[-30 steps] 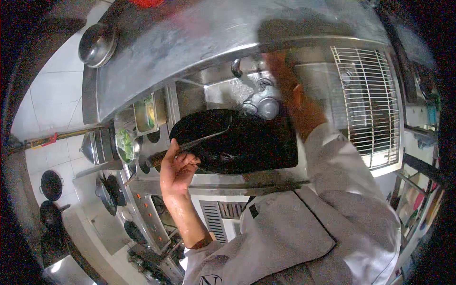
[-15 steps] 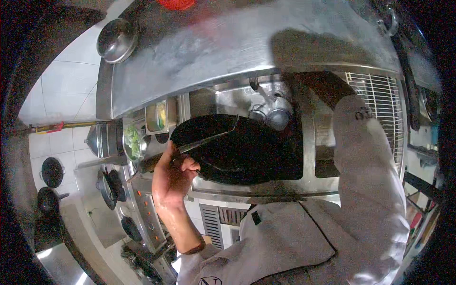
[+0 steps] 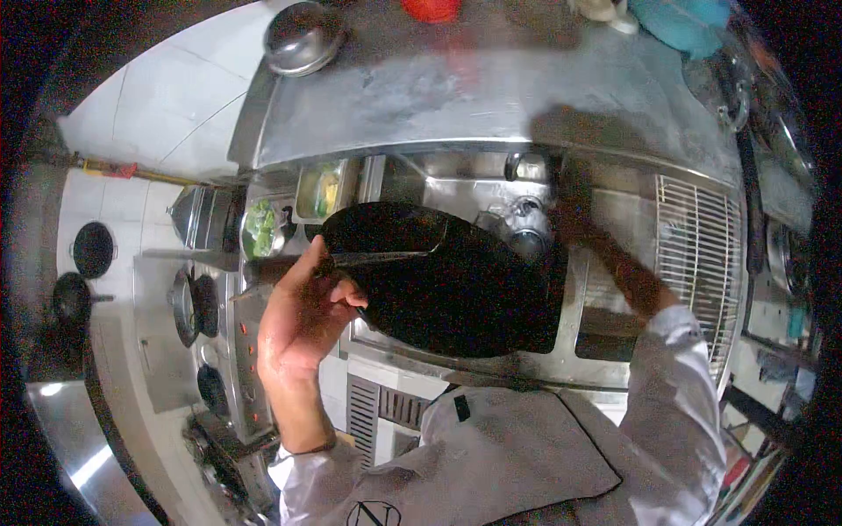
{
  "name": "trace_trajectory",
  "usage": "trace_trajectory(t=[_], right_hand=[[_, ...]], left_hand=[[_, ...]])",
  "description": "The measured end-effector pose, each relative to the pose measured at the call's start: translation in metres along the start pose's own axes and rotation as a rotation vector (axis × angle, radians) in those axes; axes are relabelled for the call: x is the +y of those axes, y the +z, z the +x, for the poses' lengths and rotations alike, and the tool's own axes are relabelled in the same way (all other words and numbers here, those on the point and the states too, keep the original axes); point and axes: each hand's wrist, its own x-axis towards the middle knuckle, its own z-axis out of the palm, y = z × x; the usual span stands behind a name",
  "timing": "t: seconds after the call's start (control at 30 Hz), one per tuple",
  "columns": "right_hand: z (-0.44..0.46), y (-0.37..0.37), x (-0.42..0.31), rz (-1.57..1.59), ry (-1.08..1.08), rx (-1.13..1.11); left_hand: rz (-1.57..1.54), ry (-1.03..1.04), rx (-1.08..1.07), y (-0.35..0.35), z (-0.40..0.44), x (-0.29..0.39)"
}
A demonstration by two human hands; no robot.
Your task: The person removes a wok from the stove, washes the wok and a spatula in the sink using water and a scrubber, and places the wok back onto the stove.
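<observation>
A large black wok (image 3: pixel 430 294) is tilted over the counter and sink, its inside too dark to make out. My left hand (image 3: pixel 307 316) is closed around its near left edge, thumb up; whether it grips a handle or the rim is hidden. From that same hand a thin metal utensil (image 3: pixel 386 258) with a bent tip reaches across the wok. My right hand (image 3: pixel 574 210) is in deep shadow beside the sink, right of some metal cups (image 3: pixel 528 238), and its fingers cannot be made out.
A steel shelf (image 3: pixel 395 114) spans the far side, with a metal bowl (image 3: pixel 305 39) on its left end. Chopped greens (image 3: pixel 263 228) and a metal food tray (image 3: pixel 320 193) stand left of the wok. A wire rack (image 3: pixel 697 263) lies at right. Several pans hang at left.
The view has shifted, so the shelf and counter sit differently. My right arm has drawn back toward me from the shelf's edge. The wok's tilt has changed, with my left hand still gripping it.
</observation>
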Motion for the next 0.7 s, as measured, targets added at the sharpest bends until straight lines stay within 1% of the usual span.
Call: trace_trajectory(t=[0.03,0.07,0.1,0.17,0.2,0.23,0.3,0.5,0.53,0.57,0.6,0.67,0.7], right_hand=[[-0.001,0.014,-0.003,0.077,0.006,-0.025],[-0.005,0.027,-0.005,0.132,0.012,-0.051],[-0.007,0.044,-0.006,0.208,0.018,-0.059],[-0.013,0.073,-0.009,0.308,0.043,-0.064],[-0.013,0.084,-0.013,0.347,0.049,-0.059],[-0.014,0.091,-0.016,0.373,0.049,-0.06],[-0.018,0.106,-0.023,0.408,0.061,-0.048],[-0.035,0.134,-0.039,0.357,0.077,-0.007],[-0.036,0.138,-0.045,0.326,0.068,-0.012],[-0.038,0.138,-0.053,0.293,0.059,-0.009],[-0.042,0.137,-0.061,0.262,0.049,-0.005],[-0.047,0.127,-0.076,0.185,0.025,0.003],[-0.045,0.123,-0.086,0.136,0.008,-0.006]], left_hand=[[-0.006,0.003,-0.003,0.004,-0.005,0.003],[-0.008,0.006,0.082,0.014,-0.014,0.005],[-0.023,0.028,0.088,0.012,-0.017,0.006],[-0.046,-0.018,0.046,0.004,-0.024,0.008],[0.04,-0.006,0.03,0.004,-0.034,0.011],[0.024,0.016,0.035,0.004,-0.042,0.011],[-0.104,0.021,0.043,-0.003,-0.056,0.012],[-0.242,0.112,0.028,-0.043,-0.118,0.023],[-0.233,0.072,-0.056,-0.064,-0.122,0.024],[-0.368,0.057,-0.139,-0.079,-0.128,0.024],[-0.386,0.082,-0.171,-0.098,-0.133,0.024],[-0.307,0.174,0.026,-0.121,-0.158,0.023],[-0.309,0.234,0.07,-0.141,-0.162,0.013]])
